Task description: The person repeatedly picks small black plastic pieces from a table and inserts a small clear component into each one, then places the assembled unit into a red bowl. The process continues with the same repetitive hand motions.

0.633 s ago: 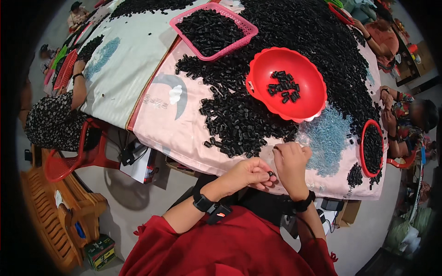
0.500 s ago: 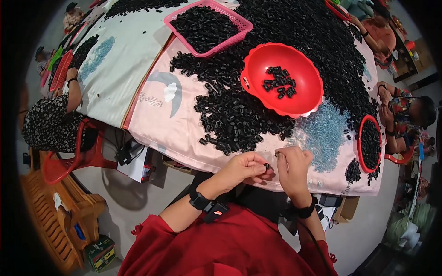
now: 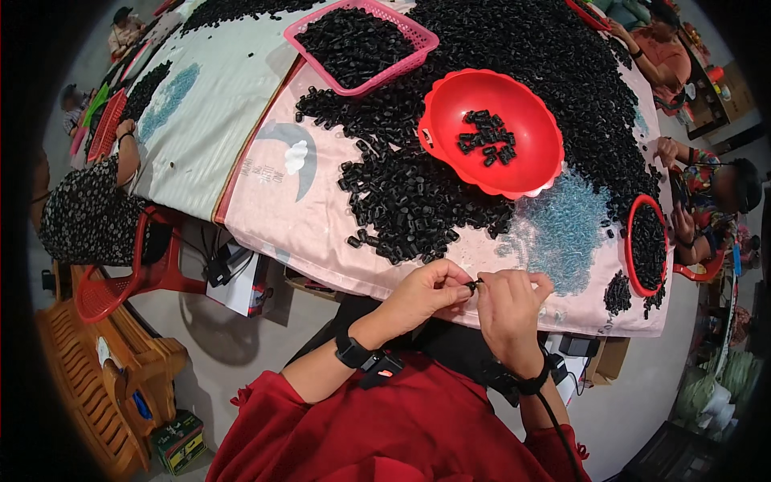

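Note:
Just past the table's near edge, my left hand (image 3: pixel 430 294) pinches a small black plastic piece (image 3: pixel 474 285) between thumb and fingertips. My right hand (image 3: pixel 511 309) has its fingers closed in a pinch against the right end of that piece. Whatever lies between the right fingertips is too small to make out. Beyond the hands spreads a loose heap of similar black pieces (image 3: pixel 405 205). A scalloped red bowl (image 3: pixel 530 120) with a cluster of black pieces stands behind it. Right of the heap lies a patch of tiny clear-blue pieces (image 3: pixel 566 233).
A pink basket (image 3: pixel 428 40) full of black pieces stands at the back. An oval red tray (image 3: pixel 630 241) sits at the right edge of the pink tablecloth (image 3: pixel 281 213). Other people work around the tables. A red chair (image 3: pixel 173 273) and wooden bench (image 3: pixel 104 377) stand left.
My hands have come together: the right hand's fingertips, apart from the left's before, now meet at the black piece. The view has shifted slightly.

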Demonstrator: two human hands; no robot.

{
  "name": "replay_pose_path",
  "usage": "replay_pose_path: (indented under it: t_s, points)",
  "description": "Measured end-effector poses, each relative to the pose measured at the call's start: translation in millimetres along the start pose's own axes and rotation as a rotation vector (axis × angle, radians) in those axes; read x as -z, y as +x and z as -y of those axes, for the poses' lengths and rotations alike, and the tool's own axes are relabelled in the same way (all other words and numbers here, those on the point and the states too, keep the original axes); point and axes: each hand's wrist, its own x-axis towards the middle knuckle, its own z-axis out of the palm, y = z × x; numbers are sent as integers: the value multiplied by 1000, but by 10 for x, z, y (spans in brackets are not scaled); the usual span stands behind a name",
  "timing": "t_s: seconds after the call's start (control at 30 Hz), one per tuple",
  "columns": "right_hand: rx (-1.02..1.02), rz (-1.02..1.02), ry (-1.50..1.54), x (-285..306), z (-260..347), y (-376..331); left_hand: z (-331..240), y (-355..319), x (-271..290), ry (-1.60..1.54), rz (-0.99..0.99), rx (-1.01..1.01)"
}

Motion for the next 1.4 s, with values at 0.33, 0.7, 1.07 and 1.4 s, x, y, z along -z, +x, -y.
replay_pose_path:
  t_s: [0.33,0.7,1.07,1.4]
  points:
    - [-45,33,100,-30,-30,-61,4,-43,-98,-1,-55,-38]
    - [-12,134,-54,125,89,-54,-4,-64,-135,-142,-31,60]
    - [26,141,-58,117,98,-98,8,-8,-141,-108,-9,119]
    - [53,101,-131,86,82,-126,-15,-31,-124,-102,4,143]
